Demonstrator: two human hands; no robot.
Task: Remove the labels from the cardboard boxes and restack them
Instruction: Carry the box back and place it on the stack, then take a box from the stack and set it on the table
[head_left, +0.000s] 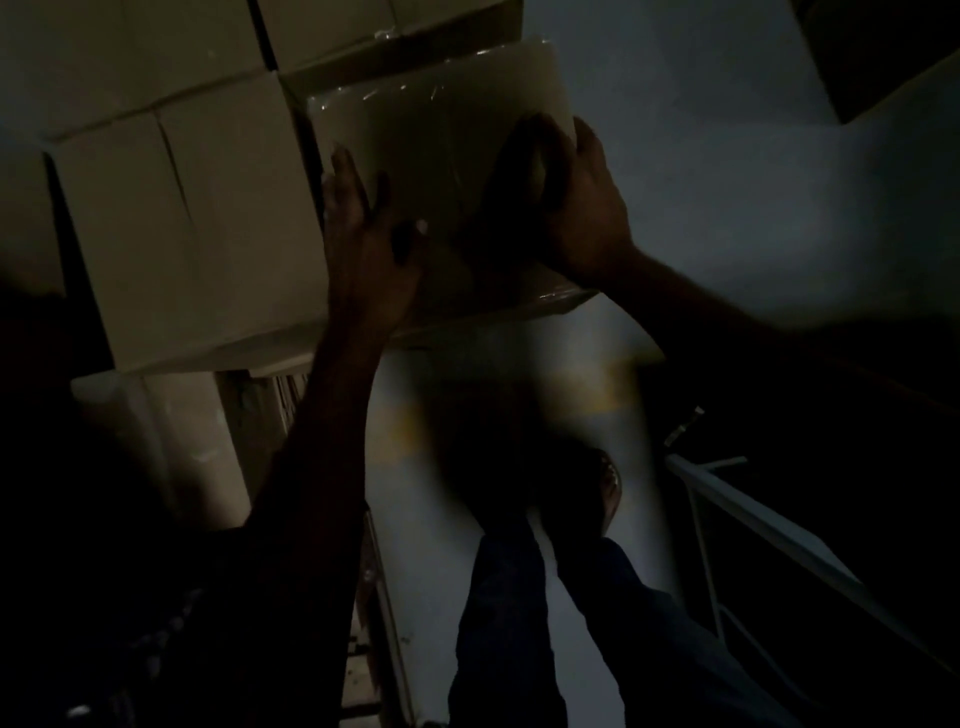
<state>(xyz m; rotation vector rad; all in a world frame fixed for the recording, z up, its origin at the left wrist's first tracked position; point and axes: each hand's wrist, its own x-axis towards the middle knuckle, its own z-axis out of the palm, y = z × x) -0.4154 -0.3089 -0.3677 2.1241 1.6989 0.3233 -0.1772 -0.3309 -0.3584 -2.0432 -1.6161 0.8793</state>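
The scene is very dark. A cardboard box (436, 156) with shiny clear tape on its top sits high at the centre, beside a stack of plain cardboard boxes (192, 234). My left hand (369, 228) lies along the box's left side with straight fingers and the thumb on its near face. My right hand (576, 208) wraps the box's right edge, fingers curled over the corner. No label is discernible in this light.
More boxes (332, 31) fill the top left. A pale floor (509, 426) runs below, with my legs and a bare foot (608, 488) on it. A white metal frame (753, 525) slants at lower right. A dark box corner (883, 57) hangs at top right.
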